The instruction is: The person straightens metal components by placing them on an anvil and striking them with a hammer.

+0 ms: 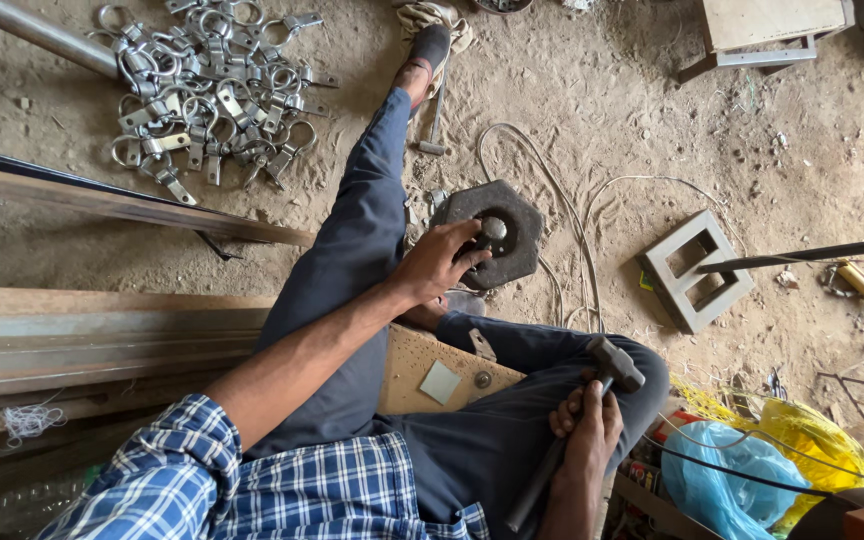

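My left hand (440,264) reaches forward over my outstretched leg, its fingers gripping a small round metal piece (495,228). That piece sits on top of a dark hexagonal metal block (520,250) on the dirt floor. My right hand (588,432) rests on my bent right knee and holds a hammer by its dark handle. The hammer head (615,363) points up and away, about level with my knee, apart from the block.
A pile of several shiny metal shackles (207,85) lies far left beside a steel pipe (32,30). Long steel beams (102,330) run along the left. A grey hollow block (697,272), white wire (577,200), and blue (717,478) and yellow bags (814,440) are at right.
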